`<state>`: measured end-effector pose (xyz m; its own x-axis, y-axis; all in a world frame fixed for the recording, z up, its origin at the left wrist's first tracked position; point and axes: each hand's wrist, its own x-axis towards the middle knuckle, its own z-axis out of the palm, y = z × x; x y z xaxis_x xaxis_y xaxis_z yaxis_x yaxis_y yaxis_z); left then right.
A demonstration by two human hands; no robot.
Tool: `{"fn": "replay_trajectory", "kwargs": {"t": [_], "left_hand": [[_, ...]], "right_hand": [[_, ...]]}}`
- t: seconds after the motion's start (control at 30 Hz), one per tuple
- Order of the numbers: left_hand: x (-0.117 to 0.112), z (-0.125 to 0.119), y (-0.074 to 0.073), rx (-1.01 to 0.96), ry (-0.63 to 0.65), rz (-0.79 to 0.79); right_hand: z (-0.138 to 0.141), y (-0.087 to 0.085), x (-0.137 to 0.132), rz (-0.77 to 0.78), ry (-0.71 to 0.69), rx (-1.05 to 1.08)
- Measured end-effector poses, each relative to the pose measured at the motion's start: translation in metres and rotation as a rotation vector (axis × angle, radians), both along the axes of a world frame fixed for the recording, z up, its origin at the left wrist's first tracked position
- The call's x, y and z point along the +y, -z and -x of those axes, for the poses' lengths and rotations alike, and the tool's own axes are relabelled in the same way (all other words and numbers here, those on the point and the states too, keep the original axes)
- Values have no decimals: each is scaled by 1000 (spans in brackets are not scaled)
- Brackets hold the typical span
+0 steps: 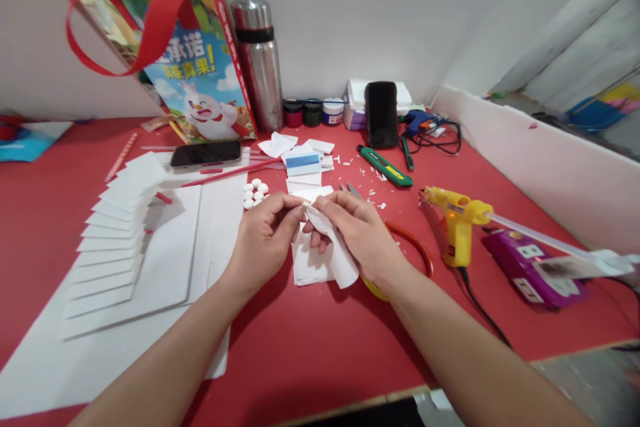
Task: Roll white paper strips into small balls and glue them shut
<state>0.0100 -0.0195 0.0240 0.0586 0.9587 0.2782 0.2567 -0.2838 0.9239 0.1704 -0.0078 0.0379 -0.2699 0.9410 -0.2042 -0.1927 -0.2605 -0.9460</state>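
My left hand (267, 230) and my right hand (363, 230) meet over the middle of the red table. Both pinch a thin white tissue (340, 260), bunched at its top between my fingertips and hanging loose below my right fingers. Under it lies a folded stack of white tissue (307, 267). Just beyond my left hand is a cluster of small white balls (255, 192). Partly hidden by my right hand and wrist are scissors with an orange-and-yellow handle (417, 240).
Left lie a fanned row of white cards (113, 240) and a black phone (206, 154). Behind stand a gift bag (210, 93), a steel flask (263, 80) and paint jars (313, 112). Right are a green cutter (385, 167), a yellow glue gun (457, 227) and a purple power strip (533, 267).
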Motion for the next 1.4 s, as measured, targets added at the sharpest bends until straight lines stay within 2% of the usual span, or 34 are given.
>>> {"fn": "replay_trajectory", "kwargs": {"t": [0.07, 0.17, 0.53, 0.67, 0.73, 0.8, 0.97, 1.03, 1.1, 1.17, 1.33, 1.4], "left_hand": [[0, 1, 0, 57, 2, -50], [-1, 1, 0, 81, 8, -50], [2, 1, -3, -281, 127, 252], [-1, -5, -3, -267, 101, 251], [-4, -7, -2, -185, 50, 178], [-5, -9, 0, -57, -12, 31], [-8, -8, 6, 263, -175, -440], [-9, -8, 8, 330, -204, -545], [-11, -8, 8, 346, -178, -570], [-11, -8, 6, 289, -127, -502], [-6, -4, -2, -105, 56, -116], [-3, -1, -4, -184, 128, -10]], "right_hand": [[-1, 1, 2, 110, -14, 92], [-2, 1, 4, 121, -20, 137], [-9, 1, 6, -113, -42, -81], [-4, 4, 2, -281, 115, -288], [-1, 3, -1, -349, 186, -382], [1, 2, -4, -359, 203, -393], [4, -2, -10, -361, 165, -233], [3, -4, -12, -360, 140, -173], [2, -6, -13, -351, 135, -143], [0, -8, -13, -341, 133, -133], [-6, -11, -10, -364, 53, -143], [-8, -11, -8, -379, 7, -153]]}}
